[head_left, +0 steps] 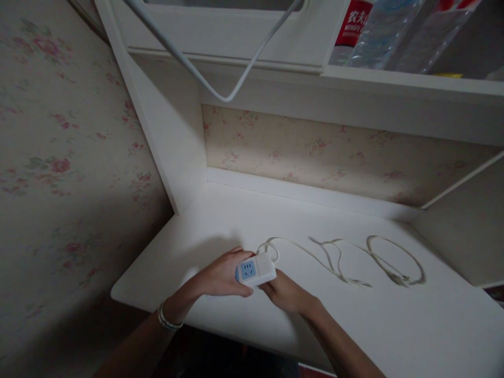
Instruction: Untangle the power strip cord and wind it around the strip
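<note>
A small white power strip with a blue socket face is held just above the white desk near its front left. My left hand wraps round its left end, fingers curled over it. My right hand grips its right underside, fingers closed. Its white cable runs right across the desk in loose loops.
A white shelf unit hangs over the desk, with water bottles on it and a thick white cord hanging in a loop. Floral wallpaper covers the wall at left and behind the desk. A bracelet sits on my left wrist.
</note>
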A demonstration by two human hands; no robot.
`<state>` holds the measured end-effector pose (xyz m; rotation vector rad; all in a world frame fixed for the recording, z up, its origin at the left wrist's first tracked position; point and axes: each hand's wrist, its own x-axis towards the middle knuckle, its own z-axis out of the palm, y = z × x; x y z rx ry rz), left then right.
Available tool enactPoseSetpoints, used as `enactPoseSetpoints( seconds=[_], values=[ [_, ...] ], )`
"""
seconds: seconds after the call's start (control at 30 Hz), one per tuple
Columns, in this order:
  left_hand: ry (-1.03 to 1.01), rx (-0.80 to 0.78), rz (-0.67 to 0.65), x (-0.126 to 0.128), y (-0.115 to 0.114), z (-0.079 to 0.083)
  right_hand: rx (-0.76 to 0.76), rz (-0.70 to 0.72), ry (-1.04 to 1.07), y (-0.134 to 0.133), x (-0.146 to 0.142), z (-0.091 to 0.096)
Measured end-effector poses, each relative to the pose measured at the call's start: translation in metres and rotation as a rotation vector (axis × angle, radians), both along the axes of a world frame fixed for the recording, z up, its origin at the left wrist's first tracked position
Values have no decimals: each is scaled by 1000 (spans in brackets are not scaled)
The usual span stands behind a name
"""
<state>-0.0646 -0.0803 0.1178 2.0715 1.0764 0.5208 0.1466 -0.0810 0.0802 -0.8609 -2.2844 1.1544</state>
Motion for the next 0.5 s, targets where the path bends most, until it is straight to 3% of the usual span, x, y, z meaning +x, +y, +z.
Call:
enactPoseSetpoints(
  seconds=[0.17,0.3,0.4,0.5],
  values=[
    [-158,-191,-21,1,-2,-11,-129,45,-37,-5,2,11],
    [-233,-281,-55,1,-5,-9,-201,22,-54,-4,6,2],
    [-246,-276,-76,1,-4,-5,-111,10,-108,-3,7,-10],
    [-273,-241,-32,2,-2,-6,96,-27,-210,-1,6,-20]
  ],
)
